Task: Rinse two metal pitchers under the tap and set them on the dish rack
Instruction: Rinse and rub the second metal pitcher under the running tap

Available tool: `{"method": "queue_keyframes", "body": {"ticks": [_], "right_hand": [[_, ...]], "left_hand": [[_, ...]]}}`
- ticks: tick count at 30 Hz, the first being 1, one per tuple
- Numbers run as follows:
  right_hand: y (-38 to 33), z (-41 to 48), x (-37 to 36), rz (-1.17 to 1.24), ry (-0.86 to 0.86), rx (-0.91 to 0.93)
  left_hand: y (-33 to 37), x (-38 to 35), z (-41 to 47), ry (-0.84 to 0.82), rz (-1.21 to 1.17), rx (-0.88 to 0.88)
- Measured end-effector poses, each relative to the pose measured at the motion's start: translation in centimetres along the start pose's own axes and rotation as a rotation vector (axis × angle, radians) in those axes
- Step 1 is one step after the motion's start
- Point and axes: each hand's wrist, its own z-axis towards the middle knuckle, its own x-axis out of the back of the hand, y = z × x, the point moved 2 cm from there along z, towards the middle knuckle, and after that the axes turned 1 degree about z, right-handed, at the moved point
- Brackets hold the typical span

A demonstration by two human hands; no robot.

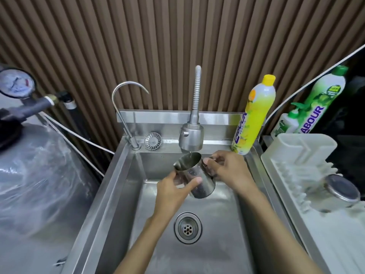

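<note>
Pitcher [192,176] held over the sink [122,175], directly beneath the spray head of the tap [191,137], mouth tipped up and back to catch a thin stream of water. Lay tilted: rim high and far, base low and near, long axis sloping from the spray head down toward the body. Gripped from both sides: left hand [171,191] wrapped round the lower wall with the thumb across the front, right hand [227,171] curled at the handle side, the handle mostly hidden under the fingers. Neither hand spread wide.

Judged as mid-rinse, likely on the second of the two, given an inverted metal vessel [342,187] already on the dish rack [292,155]. Rack set to the right of the sink, past its rim, so nearer the right hand. Called next for emptying the water, then a carry rightward with the mouth turned down, kept clear of the yellow bottle [254,115] on the rim's back corner.
</note>
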Motion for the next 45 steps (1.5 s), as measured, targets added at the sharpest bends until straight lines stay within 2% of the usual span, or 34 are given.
{"method": "queue_keyframes", "body": {"ticks": [2,3,6,10,12,15,17,20,22,24,26,29,32,36,38,41,45], "right_hand": [[-0.6,-0.1,0.4,-0.064,0.06,0.061],[-0.7,-0.2,0.4,0.011,0.068,0.07],[0.3,-0.4,-0.2,0.459,-0.044,-0.008],[2.2,-0.3,-2.1,0.816,-0.132,-0.115],[2.5,-0.4,-2.6,0.912,-0.137,-0.159],[2.6,-0.6,-2.6,0.826,-0.116,-0.217],[2.4,-0.8,-2.1,0.701,-0.081,-0.251],[1.5,-0.9,-0.8,0.405,0.003,-0.214],[0.6,-1.0,0.1,0.155,0.063,-0.122],[0.1,-1.3,0.3,0.023,0.109,-0.046],[-0.2,-1.5,0.0,0.115,0.142,-0.002],[0.1,-1.4,-1.0,0.59,0.051,-0.052],[0.9,-1.1,-2.5,0.837,-0.064,-0.118],[1.5,-1.4,-4.4,1.1,-0.15,-0.225],[1.6,-1.8,-4.7,1.065,-0.142,-0.271],[1.7,-2.0,-4.0,0.886,-0.1,-0.306],[0.9,-1.7,-1.3,0.588,-0.017,-0.318]], "left_hand": [[-0.5,-0.8,0.6,-0.002,-0.115,0.006],[-0.3,-0.9,0.7,0.013,-0.171,-0.002],[0.1,-0.9,1.4,0.083,-0.283,-0.065],[1.3,0.4,1.3,0.189,-0.102,-0.28],[1.5,1.0,0.9,0.2,-0.029,-0.32],[1.0,1.3,0.2,0.231,0.146,-0.23],[0.1,0.8,-0.1,0.192,0.188,-0.123],[-0.8,-0.2,-0.4,0.118,0.063,-0.067],[-1.0,-0.9,-0.2,0.06,-0.044,-0.036],[-1.0,-1.4,0.1,0.024,-0.174,-0.034],[-0.8,-1.4,0.5,0.037,-0.267,-0.071],[-0.1,-0.6,1.3,0.098,-0.295,-0.175],[0.7,0.9,1.7,0.164,-0.162,-0.305],[1.0,2.3,0.8,0.143,0.011,-0.414],[1.1,2.7,0.4,0.157,0.137,-0.375],[1.1,2.5,0.0,0.182,0.235,-0.245],[0.5,1.3,-0.1,0.104,0.126,-0.117]]}}
